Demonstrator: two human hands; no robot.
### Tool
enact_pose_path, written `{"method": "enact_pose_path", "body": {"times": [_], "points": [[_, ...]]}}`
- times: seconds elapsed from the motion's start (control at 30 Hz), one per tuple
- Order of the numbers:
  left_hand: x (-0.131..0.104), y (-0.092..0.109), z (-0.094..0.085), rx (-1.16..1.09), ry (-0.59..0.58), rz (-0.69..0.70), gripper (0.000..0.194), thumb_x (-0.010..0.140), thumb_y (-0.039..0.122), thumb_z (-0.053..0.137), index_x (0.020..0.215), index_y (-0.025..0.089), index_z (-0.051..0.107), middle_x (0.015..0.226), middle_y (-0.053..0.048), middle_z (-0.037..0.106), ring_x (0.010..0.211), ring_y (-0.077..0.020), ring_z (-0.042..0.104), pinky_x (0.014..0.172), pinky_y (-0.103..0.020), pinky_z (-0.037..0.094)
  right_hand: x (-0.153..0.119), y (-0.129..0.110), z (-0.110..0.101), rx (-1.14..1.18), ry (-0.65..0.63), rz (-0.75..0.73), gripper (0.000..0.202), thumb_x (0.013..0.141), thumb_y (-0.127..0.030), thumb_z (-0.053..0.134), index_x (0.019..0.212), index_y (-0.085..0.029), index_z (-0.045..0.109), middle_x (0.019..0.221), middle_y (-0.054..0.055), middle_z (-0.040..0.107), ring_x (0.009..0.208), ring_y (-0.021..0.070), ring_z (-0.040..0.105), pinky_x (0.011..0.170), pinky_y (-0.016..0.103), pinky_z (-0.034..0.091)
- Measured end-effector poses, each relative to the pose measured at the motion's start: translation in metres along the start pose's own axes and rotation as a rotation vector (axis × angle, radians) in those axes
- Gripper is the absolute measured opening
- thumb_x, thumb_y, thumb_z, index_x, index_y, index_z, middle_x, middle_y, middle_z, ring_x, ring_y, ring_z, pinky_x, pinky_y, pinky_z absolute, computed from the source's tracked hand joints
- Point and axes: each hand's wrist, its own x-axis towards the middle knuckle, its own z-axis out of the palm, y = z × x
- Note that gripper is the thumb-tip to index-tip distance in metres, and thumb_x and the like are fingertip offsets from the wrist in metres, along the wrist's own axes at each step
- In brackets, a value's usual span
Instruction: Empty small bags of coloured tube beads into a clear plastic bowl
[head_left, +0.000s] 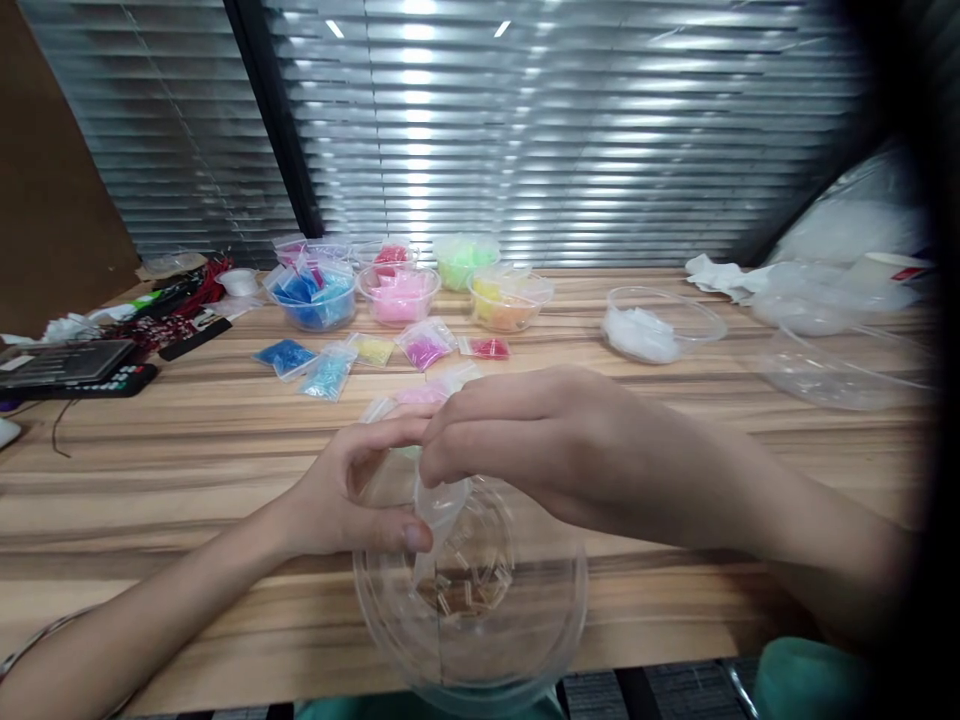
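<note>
A small clear plastic bag (441, 505) hangs between my hands over a round clear bowl (525, 635). My left hand (367, 490) curves around the bag's left side, its thumb against the plastic. From the right, my right hand (525, 440) reaches over the bag with bent fingers closed at its top; its fingertips are partly hidden. Several short clear tubes (476, 590) lie in the bowl. Just beyond my hands, a bag of pale pink pieces (424, 393) lies on the table, partly covered.
Small bags of colored pieces (328, 370) lie in a row ahead. Behind them stand clear bowls with blue (313, 300), pink (399, 296) and orange (511, 302) contents. A bowl of white material (641, 335) is at right; a keyboard (112, 382) and wires (202, 300) at left.
</note>
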Motion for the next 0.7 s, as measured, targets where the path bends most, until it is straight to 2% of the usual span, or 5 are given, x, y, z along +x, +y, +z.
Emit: {"method": "enact_pose_path", "body": {"times": [0.2,0.43,0.57,0.7], "points": [[-0.0022,-0.0006,-0.001,0.021,0.003,-0.018,0.054,0.071,0.036,0.085,0.122,0.037,0.066,0.129,0.0,0.063,0.132,-0.0335,0.048,0.116,-0.051,0.029,-0.0012,-0.0013,-0.0014,-0.07,-0.024,0.022,0.04,0.092,0.004,0.033,0.109,-0.021,0.059,0.098,-0.005,0.068,0.081,0.0062,0.062,0.068,0.019,0.046],[0.001,0.0012,-0.0006,0.017,-0.012,-0.017,0.051,0.072,0.033,0.084,0.12,0.037,0.067,0.106,0.0,0.069,0.132,-0.0322,0.048,0.116,-0.048,0.031,0.0,-0.0001,0.0013,-0.129,-0.004,-0.044,0.034,0.093,0.002,0.037,0.109,-0.019,0.058,0.096,-0.003,0.066,0.079,0.0089,0.059,0.062,0.024,0.043],[0.0017,-0.0014,-0.0008,0.009,-0.007,-0.003,0.056,0.071,0.035,0.085,0.123,0.037,0.065,0.115,0.0,0.068,0.131,-0.0312,0.049,0.116,-0.045,0.031,0.0023,0.0007,0.005,-0.152,-0.013,-0.081,0.031,0.093,0.002,0.038,0.106,-0.017,0.058,0.096,-0.001,0.066,0.088,0.0118,0.059,0.069,0.026,0.045],[0.0003,-0.0025,-0.0025,0.038,-0.008,0.007,0.059,0.071,0.033,0.084,0.126,0.039,0.063,0.124,0.001,0.065,0.132,-0.0299,0.049,0.115,-0.042,0.032,0.0017,0.0003,0.0051,-0.191,-0.066,-0.075,0.025,0.093,0.001,0.045,0.102,-0.016,0.061,0.097,0.0,0.067,0.087,0.012,0.06,0.071,0.026,0.048]]}}
